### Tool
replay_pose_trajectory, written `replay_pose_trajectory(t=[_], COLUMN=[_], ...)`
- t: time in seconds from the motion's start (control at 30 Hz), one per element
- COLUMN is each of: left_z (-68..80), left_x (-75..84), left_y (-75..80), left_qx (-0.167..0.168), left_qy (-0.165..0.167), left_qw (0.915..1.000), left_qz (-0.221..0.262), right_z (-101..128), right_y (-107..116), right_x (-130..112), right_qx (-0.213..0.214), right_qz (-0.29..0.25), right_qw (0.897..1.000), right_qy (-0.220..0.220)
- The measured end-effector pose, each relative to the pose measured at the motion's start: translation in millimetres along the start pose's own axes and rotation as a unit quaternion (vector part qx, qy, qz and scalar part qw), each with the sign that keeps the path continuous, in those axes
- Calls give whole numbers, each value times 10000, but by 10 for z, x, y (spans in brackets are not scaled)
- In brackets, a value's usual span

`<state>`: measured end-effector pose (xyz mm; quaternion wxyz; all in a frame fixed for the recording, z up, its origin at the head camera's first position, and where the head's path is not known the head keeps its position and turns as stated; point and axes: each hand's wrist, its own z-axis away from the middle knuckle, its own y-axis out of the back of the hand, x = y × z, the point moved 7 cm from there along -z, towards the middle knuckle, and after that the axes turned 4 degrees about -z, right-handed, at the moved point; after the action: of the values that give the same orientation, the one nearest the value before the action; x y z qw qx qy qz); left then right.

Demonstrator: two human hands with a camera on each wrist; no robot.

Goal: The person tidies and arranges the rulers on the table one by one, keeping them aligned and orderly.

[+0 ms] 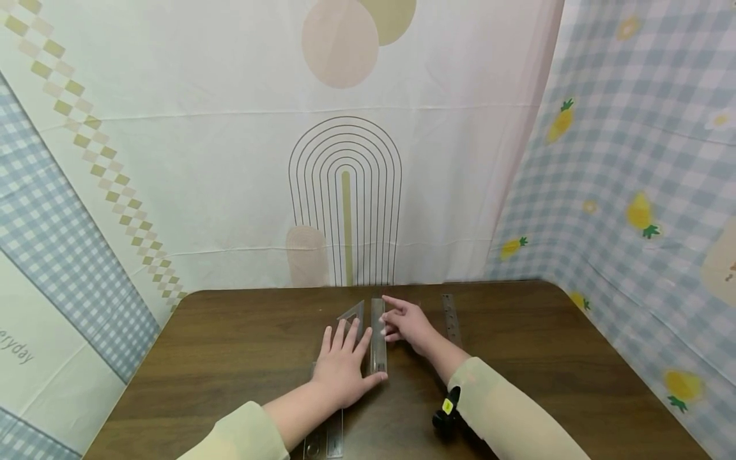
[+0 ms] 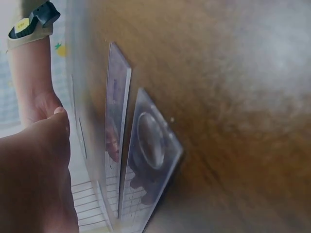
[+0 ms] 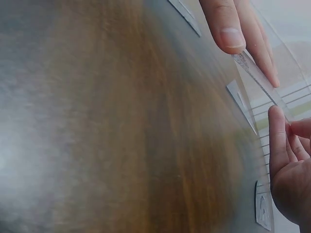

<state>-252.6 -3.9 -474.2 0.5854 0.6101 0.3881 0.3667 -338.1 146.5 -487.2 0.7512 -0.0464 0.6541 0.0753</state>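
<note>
My left hand (image 1: 345, 358) lies flat on the brown table (image 1: 230, 358) with fingers spread. Its fingertips rest on a clear triangle set square (image 1: 352, 314), and its thumb touches the near end of a clear straight ruler (image 1: 377, 338). The left wrist view shows this ruler (image 2: 116, 136) edge to edge with the set square (image 2: 153, 160), which has a round hole. My right hand (image 1: 395, 321) pinches the ruler's far part from the right. The right wrist view shows the thumb (image 3: 226, 26) and fingers (image 3: 279, 145) on the ruler (image 3: 260, 80).
A grey metal ruler (image 1: 451, 318) lies on the table to the right of my right hand. Another ruler (image 1: 335, 441) lies near the front edge under my left forearm. Patterned cloth walls (image 1: 345, 160) close the table in behind and at both sides.
</note>
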Motion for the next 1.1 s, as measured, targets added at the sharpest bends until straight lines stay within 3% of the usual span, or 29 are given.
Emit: replay_pose_trajectory(t=[0.93, 1.1], left_z=[500, 571], left_x=[81, 90], left_y=[29, 16], left_qx=[246, 139], left_qy=[-108, -86], left_qw=[9995, 9998], left_qz=[136, 75], right_z=[434, 498], right_y=[-279, -330], right_x=[95, 124], right_qx=[-567, -607], right_qz=[-127, -147], right_qw=[9983, 9980], right_qy=[-109, -128])
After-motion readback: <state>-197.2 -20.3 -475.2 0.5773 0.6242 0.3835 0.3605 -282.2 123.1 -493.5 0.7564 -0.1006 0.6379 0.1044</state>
